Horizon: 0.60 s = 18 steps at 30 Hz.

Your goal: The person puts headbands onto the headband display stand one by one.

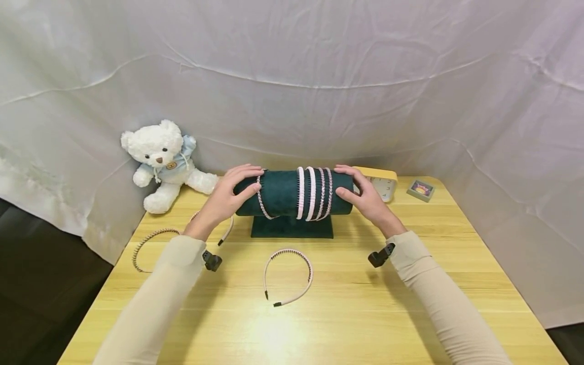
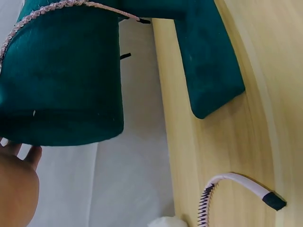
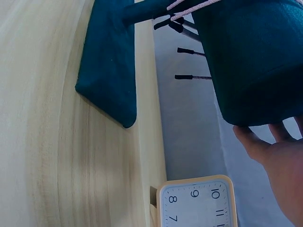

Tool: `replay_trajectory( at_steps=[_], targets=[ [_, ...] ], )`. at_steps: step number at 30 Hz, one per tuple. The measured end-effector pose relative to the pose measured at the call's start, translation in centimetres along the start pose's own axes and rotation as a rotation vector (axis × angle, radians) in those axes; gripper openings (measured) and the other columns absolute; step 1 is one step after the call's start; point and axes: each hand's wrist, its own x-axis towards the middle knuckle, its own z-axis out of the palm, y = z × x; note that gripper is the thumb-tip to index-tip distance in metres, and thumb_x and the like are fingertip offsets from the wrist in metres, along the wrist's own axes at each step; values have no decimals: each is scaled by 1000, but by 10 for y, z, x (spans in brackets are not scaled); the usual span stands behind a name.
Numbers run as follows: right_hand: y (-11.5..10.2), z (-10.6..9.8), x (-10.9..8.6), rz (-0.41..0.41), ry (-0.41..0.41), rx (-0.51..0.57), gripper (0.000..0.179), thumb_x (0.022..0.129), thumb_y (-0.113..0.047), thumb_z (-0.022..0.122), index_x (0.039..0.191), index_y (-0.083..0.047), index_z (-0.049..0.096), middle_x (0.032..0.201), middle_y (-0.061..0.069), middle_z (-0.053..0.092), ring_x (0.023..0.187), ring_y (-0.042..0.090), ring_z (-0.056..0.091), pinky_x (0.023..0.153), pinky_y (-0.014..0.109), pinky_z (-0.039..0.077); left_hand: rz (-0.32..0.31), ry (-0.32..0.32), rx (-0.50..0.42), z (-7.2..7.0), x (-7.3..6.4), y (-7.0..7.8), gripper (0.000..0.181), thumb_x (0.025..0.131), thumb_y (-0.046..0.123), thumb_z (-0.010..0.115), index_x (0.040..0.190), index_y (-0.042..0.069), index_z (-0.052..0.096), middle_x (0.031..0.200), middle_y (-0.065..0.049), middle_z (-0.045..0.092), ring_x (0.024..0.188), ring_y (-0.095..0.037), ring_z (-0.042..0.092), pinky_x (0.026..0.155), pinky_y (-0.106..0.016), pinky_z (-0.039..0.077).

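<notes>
A dark green velvet headband stand, a horizontal roll on a flat base, stands towards the back of the table. My left hand grips the roll's left end, thumb in front and fingers over the top, right beside a braided pink headband. At the other end my right hand holds the roll in the same way. Two pale padded headbands and two thin braided ones sit round its right half. Both wrist views show fingers at the roll's ends, partly hidden behind it.
A pale pink headband lies in front of the stand. Two more lie at the left, one a beaded headband, partly behind my left arm. A white teddy bear, a yellow clock and a small grey box stand along the back.
</notes>
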Motion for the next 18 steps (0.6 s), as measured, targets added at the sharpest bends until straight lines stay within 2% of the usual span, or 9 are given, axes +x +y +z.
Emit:
replay_trajectory(
  at_steps=[5, 9, 15, 18],
  targets=[
    [0, 1, 0, 2, 0, -4, 57, 108, -22, 68, 162, -22, 50, 173, -5, 38, 155, 27, 40, 120, 50, 43, 30, -34, 75, 1, 6, 5, 40, 108, 26, 71, 147, 19, 70, 155, -5, 65, 157, -29, 45, 135, -56, 22],
    [1, 0, 0, 1, 1, 6, 55, 108, -21, 68, 161, -25, 51, 173, -4, 38, 154, 27, 41, 118, 44, 46, 68, -81, 139, 1, 12, 11, 42, 108, 28, 72, 149, 18, 69, 154, -5, 66, 151, -28, 53, 137, -56, 15],
    [0, 1, 0, -3, 3, 14, 56, 108, -19, 68, 161, -20, 50, 173, -1, 37, 153, 30, 42, 112, 31, 48, 89, -136, 237, -2, 20, 18, 43, 107, 34, 72, 148, 19, 70, 154, -4, 66, 147, -28, 56, 129, -56, 35],
    [-1, 1, 0, -2, 5, 15, 56, 108, -18, 68, 162, -18, 49, 173, 0, 38, 151, 30, 42, 110, 29, 48, 86, -173, 291, -2, 24, 24, 45, 108, 39, 70, 148, 19, 69, 155, -2, 65, 148, -27, 56, 127, -54, 38]
  ],
)
